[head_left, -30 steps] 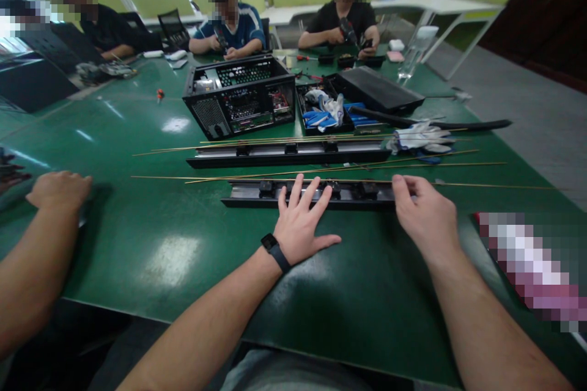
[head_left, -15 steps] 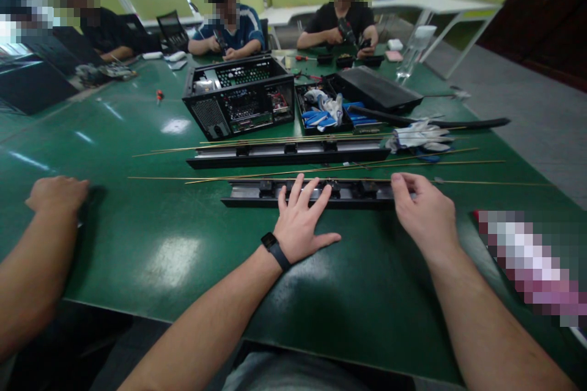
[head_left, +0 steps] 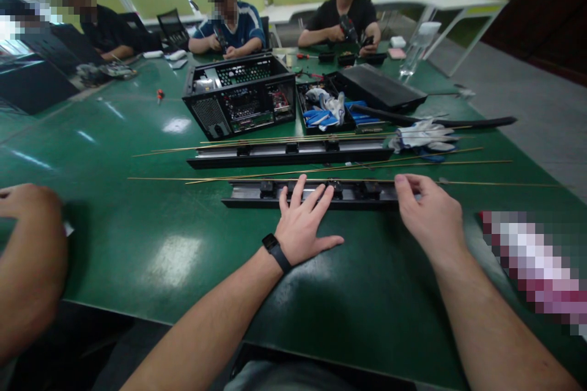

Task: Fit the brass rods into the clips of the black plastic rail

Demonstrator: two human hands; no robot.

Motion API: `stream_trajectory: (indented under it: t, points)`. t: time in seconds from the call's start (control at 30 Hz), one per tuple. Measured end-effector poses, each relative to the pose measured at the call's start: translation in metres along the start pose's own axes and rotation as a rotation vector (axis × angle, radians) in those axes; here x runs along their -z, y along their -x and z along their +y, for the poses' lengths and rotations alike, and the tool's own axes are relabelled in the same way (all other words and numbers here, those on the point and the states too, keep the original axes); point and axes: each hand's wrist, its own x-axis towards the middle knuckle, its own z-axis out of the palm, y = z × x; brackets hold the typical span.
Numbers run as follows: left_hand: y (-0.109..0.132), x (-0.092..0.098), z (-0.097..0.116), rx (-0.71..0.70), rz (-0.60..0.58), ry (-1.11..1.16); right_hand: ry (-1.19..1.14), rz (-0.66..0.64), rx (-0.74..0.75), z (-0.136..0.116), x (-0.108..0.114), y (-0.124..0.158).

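Observation:
My left hand (head_left: 303, 220), wearing a black watch, lies with fingers spread over the near black channel rail (head_left: 250, 202). Its fingertips reach across the rail's inside, where small black blocks sit along a silvery strip. At the rail's right end, my right hand (head_left: 431, 214) has thumb and forefinger pinched together on a thin brass rod (head_left: 495, 184). This rod runs lengthwise along the rail's back edge and sticks out past both ends. Behind it, a second black channel rail (head_left: 293, 162) lies parallel, with more thin brass rods resting above and beside it.
An open black computer case (head_left: 238, 101) stands at the back, beside a black tray (head_left: 316, 127) holding gloves. White gloves (head_left: 426, 136) and a black tube (head_left: 481, 122) lie right. A co-worker's arm (head_left: 32, 263) rests at left; two people across the table handle tools.
The co-worker's arm at the left has bent and drawn back toward the left edge. My own two hands hold nearly the same places, with only a slight shift of view.

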Motion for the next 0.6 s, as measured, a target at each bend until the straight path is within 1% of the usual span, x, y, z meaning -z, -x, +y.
stream_trajectory:
  t: [0.13,0.43,0.6]
  points:
    - [-0.0007,0.0018,0.0010,0.005,-0.030,0.015,-0.012,-0.001,0.012,-0.0001,0.0002,-0.0001]
    - [-0.0007,0.0041,0.0030,0.020,-0.044,0.027,0.002,-0.022,-0.017,-0.0012,0.0037,0.0001]
    - [0.0006,0.0012,0.0017,0.003,-0.009,0.012,0.025,0.006,-0.023,0.0038,0.0029,-0.0020]
